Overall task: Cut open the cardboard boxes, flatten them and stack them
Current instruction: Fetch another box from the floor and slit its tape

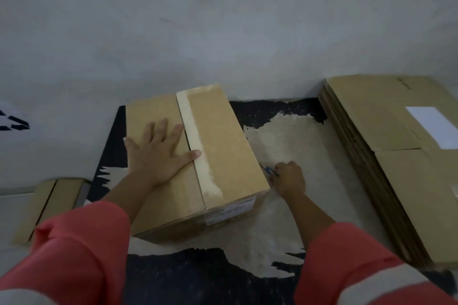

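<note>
Fingers spread flat, the left hand (158, 153) steadies the cardboard box (223, 146); the right hand (288, 178), fingers clamped on a blue cutter (269, 170) at the box's side, should slit shallowly, away from the body.

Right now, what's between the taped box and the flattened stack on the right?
Head view: only the right hand, gripping a blue tool beside the box; the floor toward the stack is otherwise bare.
</note>
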